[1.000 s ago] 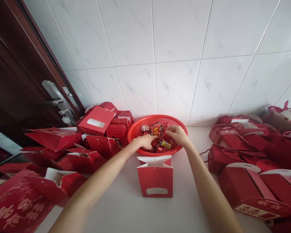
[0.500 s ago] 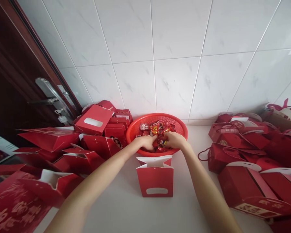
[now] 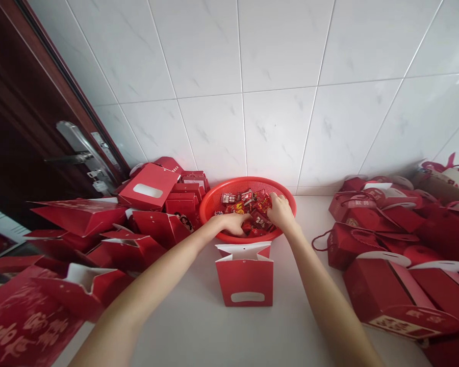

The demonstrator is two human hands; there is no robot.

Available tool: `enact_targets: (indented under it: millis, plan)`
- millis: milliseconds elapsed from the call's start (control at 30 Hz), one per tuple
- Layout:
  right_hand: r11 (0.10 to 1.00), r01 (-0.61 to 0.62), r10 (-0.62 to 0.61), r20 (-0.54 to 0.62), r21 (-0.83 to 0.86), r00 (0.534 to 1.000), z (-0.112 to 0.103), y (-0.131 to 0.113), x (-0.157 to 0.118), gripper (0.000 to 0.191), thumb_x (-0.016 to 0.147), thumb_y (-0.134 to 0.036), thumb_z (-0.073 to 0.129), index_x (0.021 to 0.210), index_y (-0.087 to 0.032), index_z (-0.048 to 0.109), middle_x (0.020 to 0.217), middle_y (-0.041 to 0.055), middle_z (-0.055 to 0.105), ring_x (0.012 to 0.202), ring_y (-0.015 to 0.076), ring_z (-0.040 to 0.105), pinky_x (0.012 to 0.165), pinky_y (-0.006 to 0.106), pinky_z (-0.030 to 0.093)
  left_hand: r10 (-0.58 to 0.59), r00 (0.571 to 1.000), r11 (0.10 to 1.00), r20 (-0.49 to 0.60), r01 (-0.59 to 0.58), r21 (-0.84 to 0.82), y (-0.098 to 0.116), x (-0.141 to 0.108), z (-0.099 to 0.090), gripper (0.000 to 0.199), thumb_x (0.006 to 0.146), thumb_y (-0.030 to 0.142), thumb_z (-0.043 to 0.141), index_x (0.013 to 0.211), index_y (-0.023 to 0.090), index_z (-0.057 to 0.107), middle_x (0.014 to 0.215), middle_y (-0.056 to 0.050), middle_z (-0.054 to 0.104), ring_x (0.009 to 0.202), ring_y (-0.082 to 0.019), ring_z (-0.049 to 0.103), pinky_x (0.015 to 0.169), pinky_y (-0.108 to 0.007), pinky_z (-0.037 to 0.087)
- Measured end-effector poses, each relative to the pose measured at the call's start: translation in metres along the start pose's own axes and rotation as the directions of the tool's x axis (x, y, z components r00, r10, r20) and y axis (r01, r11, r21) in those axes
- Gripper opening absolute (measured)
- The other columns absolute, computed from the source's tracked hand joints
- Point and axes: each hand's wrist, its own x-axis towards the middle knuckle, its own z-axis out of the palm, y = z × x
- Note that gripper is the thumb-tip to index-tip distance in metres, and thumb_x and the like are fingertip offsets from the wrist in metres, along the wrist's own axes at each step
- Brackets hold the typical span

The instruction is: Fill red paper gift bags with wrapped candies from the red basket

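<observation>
A round red plastic basket (image 3: 210, 196) stands near the wall with wrapped candies (image 3: 260, 220) in it. My left hand (image 3: 235, 223) reaches over its near left rim, fingers among the candies; what they hold, if anything, is hidden. On the right side of the basket my right hand (image 3: 281, 210) has its fingers curled together over the candies, and I cannot make out anything in them. Just in front of the basket a red paper box (image 3: 245, 280) stands upright with its top open, touched by neither hand.
Several open red boxes (image 3: 126, 250) crowd the left side, beside a dark door (image 3: 7, 127) with a metal handle. Closed red boxes with cord handles (image 3: 390, 290) fill the right side. A tiled wall (image 3: 279, 137) rises behind the white table (image 3: 199, 326).
My right hand has moved a little to the right and away from the middle of the candies. My left hand stays at the left of the basket; some candies have shifted.
</observation>
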Motion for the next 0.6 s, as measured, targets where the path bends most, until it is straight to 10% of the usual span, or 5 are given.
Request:
enact_targets:
  millis: [233,600]
  plan:
    - [0.997,0.080,-0.083,0.197,0.020,0.977,-0.0020,-0.0016,-0.0036,0.013,0.080,-0.031,0.068,0.089,-0.022,0.063,0.094,0.0082,0.071,0.086,0.0254,0.067,0.063,0.030,0.041,0.042,0.997,0.994,-0.071,-0.049,-0.101,-0.0024,0.0003,0.0013,0.076,0.062,0.015,0.069,0.137,0.021,0.053,0.129,-0.008,0.066,0.110,-0.028,0.066,0.085,-0.030,0.053]
    - [0.993,0.116,-0.111,0.269,-0.003,0.957,0.0003,-0.0019,-0.0029,0.021,0.073,-0.014,0.071,0.092,-0.021,0.064,0.103,0.0102,0.072,0.096,0.0267,0.067,0.063,0.028,0.041,0.098,0.995,0.980,0.000,-0.097,-0.173,-0.0009,0.0053,-0.0029,0.070,0.064,0.023,0.067,0.134,0.025,0.059,0.117,-0.003,0.070,0.096,-0.022,0.067,0.079,-0.027,0.052]
